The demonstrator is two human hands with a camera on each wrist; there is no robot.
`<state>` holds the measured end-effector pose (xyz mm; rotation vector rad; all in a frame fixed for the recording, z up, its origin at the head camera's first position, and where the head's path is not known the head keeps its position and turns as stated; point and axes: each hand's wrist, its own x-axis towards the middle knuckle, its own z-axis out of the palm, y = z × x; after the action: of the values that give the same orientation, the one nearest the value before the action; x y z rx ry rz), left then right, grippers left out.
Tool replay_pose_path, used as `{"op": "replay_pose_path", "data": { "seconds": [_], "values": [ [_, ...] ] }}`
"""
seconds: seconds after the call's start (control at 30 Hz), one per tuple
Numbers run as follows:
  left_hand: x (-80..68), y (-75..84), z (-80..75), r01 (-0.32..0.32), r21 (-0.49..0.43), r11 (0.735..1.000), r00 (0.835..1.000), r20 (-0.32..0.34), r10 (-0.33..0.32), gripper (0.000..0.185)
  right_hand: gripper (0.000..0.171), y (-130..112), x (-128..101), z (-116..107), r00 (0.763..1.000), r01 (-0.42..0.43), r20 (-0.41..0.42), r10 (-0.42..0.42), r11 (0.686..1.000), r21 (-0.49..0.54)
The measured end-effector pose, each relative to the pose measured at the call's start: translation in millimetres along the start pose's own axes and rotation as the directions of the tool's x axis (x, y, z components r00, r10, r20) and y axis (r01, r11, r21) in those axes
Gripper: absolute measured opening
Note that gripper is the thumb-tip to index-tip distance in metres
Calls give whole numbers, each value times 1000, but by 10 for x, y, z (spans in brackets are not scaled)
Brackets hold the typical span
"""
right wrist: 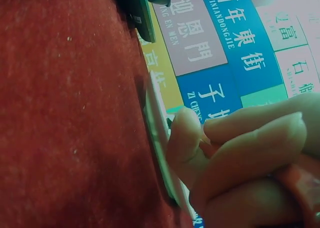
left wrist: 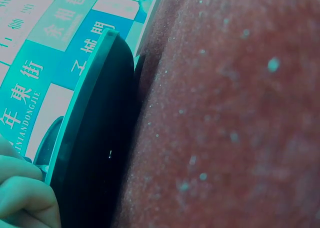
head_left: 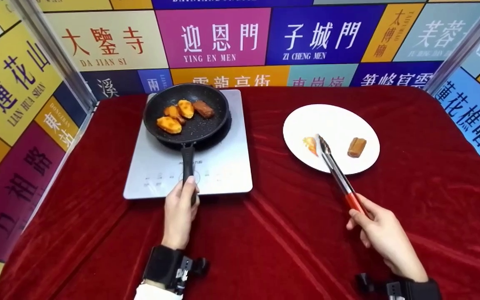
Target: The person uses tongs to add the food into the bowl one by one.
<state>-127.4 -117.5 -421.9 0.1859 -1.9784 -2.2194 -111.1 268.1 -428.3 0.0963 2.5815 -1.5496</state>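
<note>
My left hand [head_left: 181, 208] grips the black handle of a frying pan [head_left: 211, 129], which sits on a silver induction cooktop [head_left: 231, 166]. In the pan lie several yellow-orange pieces [head_left: 169, 124] and a brown piece [head_left: 203, 109]. With fingers and thumb, my right hand [head_left: 383, 233] holds the red-handled tongs [head_left: 340, 177]. Their metal tips reach over the white plate [head_left: 327, 114], beside a small orange-red piece [head_left: 310, 145]; whether they touch it I cannot tell. Right of the tongs, a brown piece [head_left: 356, 147] rests on the plate. In the right wrist view, fingers [right wrist: 250, 153] largely hide the tongs.
A dark red cloth [head_left: 265, 233] covers the table and has creases. Printed panels [head_left: 213, 37] with Chinese characters stand behind and at both sides. Metal posts [head_left: 52, 50] rise at the back corners. Wrist straps with cameras [head_left: 163, 266] sit on both wrists.
</note>
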Motion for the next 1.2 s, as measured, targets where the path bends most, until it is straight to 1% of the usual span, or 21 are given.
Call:
{"op": "replay_pose_path", "data": {
  "seconds": [0.17, 0.33, 0.43, 0.53, 0.67, 0.73, 0.8, 0.83, 0.9, 0.97, 1.03, 1.13, 1.2],
  "values": [
    [-6, -4, 2, -3, 5, 1000, 1000, 6, 3, 46, 49, 18, -2, -14, 1000, -6, 12, 6, 999, 53],
    [-12, -14, 8, 10, -2, 1000, 1000, 6, -10, 46, 49, 25, -20, -29, 1000, -8, 23, 6, 997, 73],
    [-12, -17, 10, 13, -4, 1000, 1000, 9, -13, 46, 49, 39, -24, -44, 999, -8, 37, 3, 992, 126],
    [-10, -14, 8, 10, -5, 1000, 1000, 12, -10, 47, 50, 63, -14, -69, 997, -36, 69, 21, 974, 224],
    [-9, -5, 6, 6, -2, 1000, 1000, 5, -6, 47, 52, 98, 8, -113, 990, -95, 127, 55, 935, 341],
    [-8, 1, 7, 6, -3, 1000, 1000, 0, -6, 46, 53, 107, 17, -130, 989, -107, 139, 59, 921, 374],
    [-4, 4, 9, 9, -4, 1000, 1000, -6, -9, 45, 53, 109, 22, -140, 990, -97, 129, 51, 920, 380],
    [-3, 4, 13, 12, -5, 1000, 1000, -4, -12, 45, 54, 108, 23, -144, 992, -89, 116, 49, 926, 368],
    [-1, 2, 20, 18, -7, 1000, 1000, 2, -18, 46, 55, 102, 19, -146, 996, -67, 77, 45, 947, 314],
    [1, -1, 25, 21, -7, 1000, 1000, 5, -21, 46, 58, 87, 19, -145, 999, -44, 40, 36, 972, 229],
    [-4, 1, 24, 22, -5, 1000, 1000, 7, -22, 47, 62, 59, 20, -148, 1000, -30, 10, 29, 991, 129],
    [-9, 10, 13, 17, -1, 1000, 1000, 2, -17, 47, 67, -10, 18, -162, 1000, -15, -23, 15, 1000, -27],
    [-14, 21, 4, 14, 0, 1000, 1000, 2, -14, 47, 70, -69, 10, -174, 999, -19, -40, 14, 989, -145]
  ]
}}
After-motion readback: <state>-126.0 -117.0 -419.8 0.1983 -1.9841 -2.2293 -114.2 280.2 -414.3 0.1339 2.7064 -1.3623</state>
